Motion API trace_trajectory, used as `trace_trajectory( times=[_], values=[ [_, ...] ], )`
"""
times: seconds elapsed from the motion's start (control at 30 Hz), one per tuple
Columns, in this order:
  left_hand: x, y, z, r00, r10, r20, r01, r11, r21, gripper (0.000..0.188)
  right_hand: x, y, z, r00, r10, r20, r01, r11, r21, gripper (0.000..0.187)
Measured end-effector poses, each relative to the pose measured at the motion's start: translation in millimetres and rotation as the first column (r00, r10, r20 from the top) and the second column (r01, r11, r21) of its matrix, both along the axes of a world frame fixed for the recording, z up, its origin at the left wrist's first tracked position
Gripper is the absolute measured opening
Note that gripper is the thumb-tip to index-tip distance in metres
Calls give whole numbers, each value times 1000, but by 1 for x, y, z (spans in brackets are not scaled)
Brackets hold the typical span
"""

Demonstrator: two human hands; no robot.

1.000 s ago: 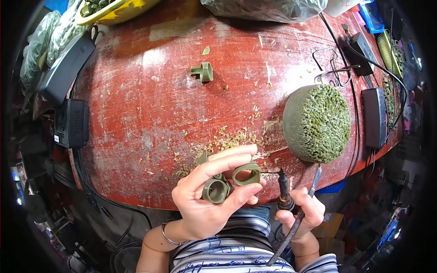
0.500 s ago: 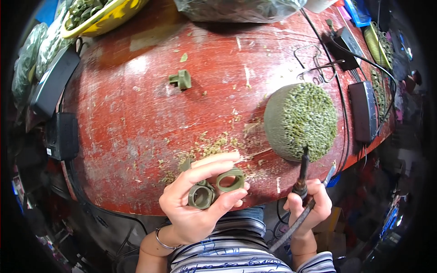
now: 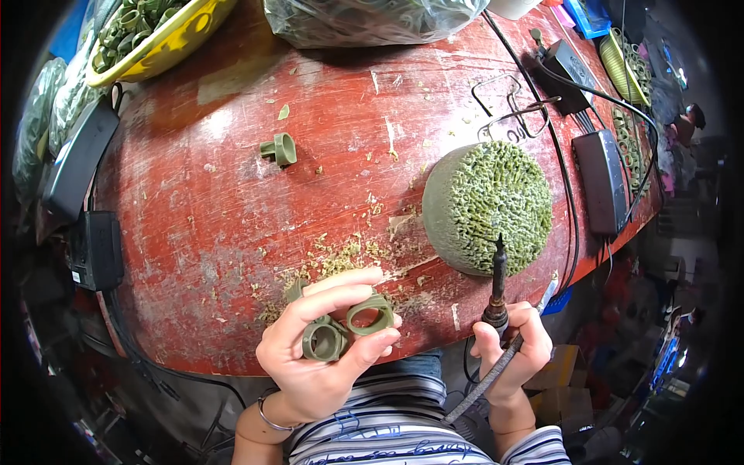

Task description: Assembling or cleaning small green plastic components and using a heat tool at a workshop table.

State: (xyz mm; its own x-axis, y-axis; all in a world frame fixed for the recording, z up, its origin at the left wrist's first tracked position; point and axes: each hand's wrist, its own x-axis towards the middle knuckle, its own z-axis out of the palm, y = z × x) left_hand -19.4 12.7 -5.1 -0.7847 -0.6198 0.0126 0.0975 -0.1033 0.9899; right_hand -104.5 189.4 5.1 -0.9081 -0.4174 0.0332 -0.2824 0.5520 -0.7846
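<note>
My left hand pinches two olive-green wax rings side by side, thumb below and fingers above, at the near edge of the red table. My right hand grips a dark pen-shaped heated tool upright, its cable trailing down past my wrist. The tool's tip touches the near edge of a rough green dome that sits on the table to the right. Green crumbs lie scattered just beyond my left hand.
A single green ring piece lies mid-table. A yellow bowl of green rings stands far left, a clear bag of them at the back. Black boxes with cables line the right edge; more black boxes hang at the left.
My right hand raised the tool from pointing down beside my lap to upright, its tip now at the green dome. My left hand kept the two rings in the same pinch.
</note>
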Motion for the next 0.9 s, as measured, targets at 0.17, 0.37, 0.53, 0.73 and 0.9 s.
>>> trace_trajectory(
  times=[0.17, 0.37, 0.53, 0.73, 0.9],
  values=[
    [0, -1, -1, 1000, -12, 19, 12, 1000, -26, 33, -2, -2, 3, 1000, -4, 7, 4, 1000, 12, 31],
    [1, -1, -1, 1000, 2, -2, -2, 1000, -20, 32, -3, 2, -5, 1000, 9, 28, -8, 999, -51, 30],
    [2, -2, -3, 999, -31, -11, 30, 998, -52, 34, 7, 6, -4, 980, 155, 128, -121, 963, -239, 35],
    [4, -4, -1, 999, -33, 9, 33, 999, -40, 34, 8, -4, -7, 921, 388, 46, -375, 911, -173, 36],
    [5, -4, 2, 998, -48, 37, 48, 999, 0, 35, 8, -6, -8, 918, 397, -1, -393, 907, -151, 37]
  ],
)
